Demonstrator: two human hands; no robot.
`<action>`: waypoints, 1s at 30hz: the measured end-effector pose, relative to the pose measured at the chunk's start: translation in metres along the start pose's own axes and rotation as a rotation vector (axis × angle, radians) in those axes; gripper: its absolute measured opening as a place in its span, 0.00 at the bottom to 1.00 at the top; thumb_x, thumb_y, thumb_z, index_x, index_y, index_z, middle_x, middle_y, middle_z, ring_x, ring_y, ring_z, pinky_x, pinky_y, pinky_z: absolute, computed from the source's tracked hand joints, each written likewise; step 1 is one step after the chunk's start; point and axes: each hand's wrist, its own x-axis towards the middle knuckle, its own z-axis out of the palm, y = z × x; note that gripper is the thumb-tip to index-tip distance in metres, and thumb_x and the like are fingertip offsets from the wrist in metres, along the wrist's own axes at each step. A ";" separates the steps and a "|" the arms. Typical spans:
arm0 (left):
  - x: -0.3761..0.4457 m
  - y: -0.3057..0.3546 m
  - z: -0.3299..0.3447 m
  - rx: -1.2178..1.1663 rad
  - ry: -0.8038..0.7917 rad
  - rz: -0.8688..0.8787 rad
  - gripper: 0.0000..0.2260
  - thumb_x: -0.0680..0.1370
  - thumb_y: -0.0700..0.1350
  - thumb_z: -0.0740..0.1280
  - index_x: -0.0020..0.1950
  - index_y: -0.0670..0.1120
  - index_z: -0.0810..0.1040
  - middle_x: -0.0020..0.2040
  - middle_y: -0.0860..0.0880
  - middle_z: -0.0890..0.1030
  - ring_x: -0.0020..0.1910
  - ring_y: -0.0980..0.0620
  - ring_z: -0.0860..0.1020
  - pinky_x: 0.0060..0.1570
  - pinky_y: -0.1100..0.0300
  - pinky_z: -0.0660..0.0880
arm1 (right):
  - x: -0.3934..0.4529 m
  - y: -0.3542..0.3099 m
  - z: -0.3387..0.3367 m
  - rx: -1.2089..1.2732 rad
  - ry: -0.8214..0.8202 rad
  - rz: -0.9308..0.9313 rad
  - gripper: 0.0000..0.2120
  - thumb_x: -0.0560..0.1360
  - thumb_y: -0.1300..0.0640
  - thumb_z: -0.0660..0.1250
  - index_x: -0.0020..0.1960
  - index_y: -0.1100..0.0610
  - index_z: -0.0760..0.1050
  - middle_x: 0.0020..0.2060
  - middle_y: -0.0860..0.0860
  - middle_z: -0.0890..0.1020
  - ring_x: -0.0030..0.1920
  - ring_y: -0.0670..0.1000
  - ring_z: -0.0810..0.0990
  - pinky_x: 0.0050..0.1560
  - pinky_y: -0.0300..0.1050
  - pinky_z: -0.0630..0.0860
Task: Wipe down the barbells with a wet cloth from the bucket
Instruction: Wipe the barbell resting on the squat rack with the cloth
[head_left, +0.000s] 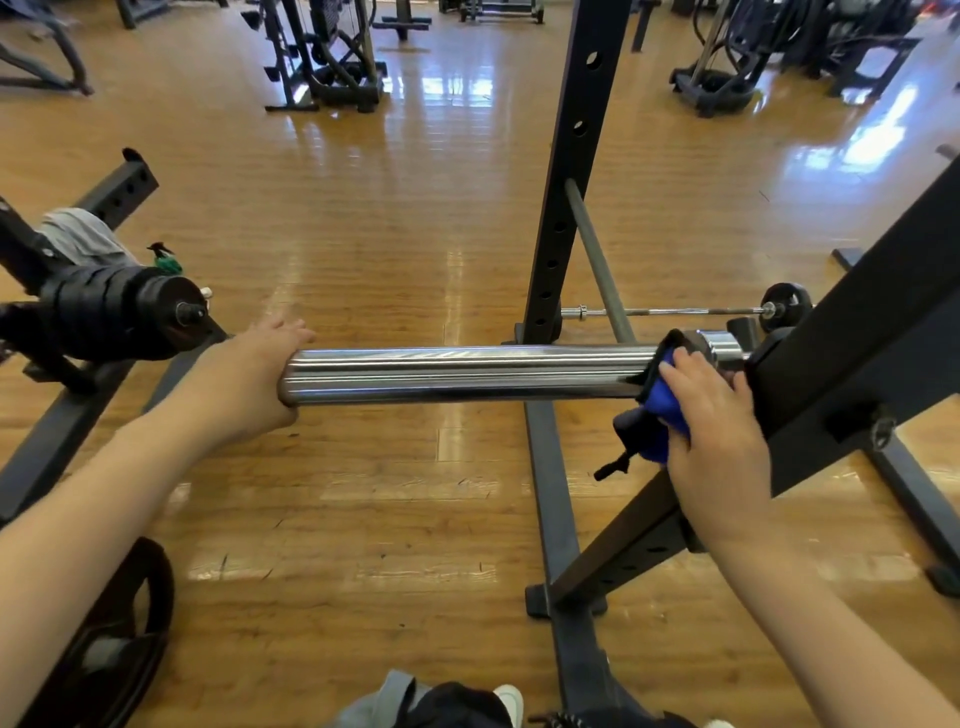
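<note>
2 hands on barbell sleeve (467, 371), cloth (662, 415) under right grip (711, 415)

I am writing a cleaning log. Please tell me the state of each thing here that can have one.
Barbell sleeve: horizontal, shiny, held at both ends.
Blue cloth: wrapped on the sleeve's inner end.
Left hand: grips the sleeve's free end.
Right hand: holds the cloth.
Thin barbell: lying on the floor.
</note>
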 end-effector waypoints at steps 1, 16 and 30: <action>-0.001 0.002 -0.002 -0.001 -0.013 -0.007 0.37 0.69 0.39 0.74 0.75 0.47 0.62 0.75 0.48 0.62 0.76 0.51 0.56 0.70 0.52 0.60 | -0.001 0.002 0.004 -0.017 0.029 -0.023 0.25 0.66 0.77 0.68 0.62 0.66 0.74 0.61 0.62 0.76 0.65 0.60 0.72 0.69 0.62 0.58; -0.024 -0.010 0.058 0.156 0.577 0.166 0.31 0.69 0.36 0.73 0.69 0.34 0.65 0.68 0.33 0.69 0.72 0.41 0.62 0.74 0.50 0.45 | 0.016 0.000 0.013 -0.055 0.055 -0.007 0.26 0.65 0.74 0.70 0.63 0.65 0.74 0.62 0.60 0.77 0.66 0.59 0.72 0.70 0.63 0.54; -0.005 -0.013 0.029 0.002 0.285 0.156 0.40 0.61 0.32 0.78 0.72 0.39 0.67 0.71 0.39 0.68 0.71 0.43 0.64 0.69 0.52 0.55 | 0.024 -0.006 0.014 0.076 0.117 0.068 0.20 0.72 0.67 0.69 0.63 0.64 0.73 0.58 0.59 0.79 0.64 0.56 0.72 0.71 0.62 0.50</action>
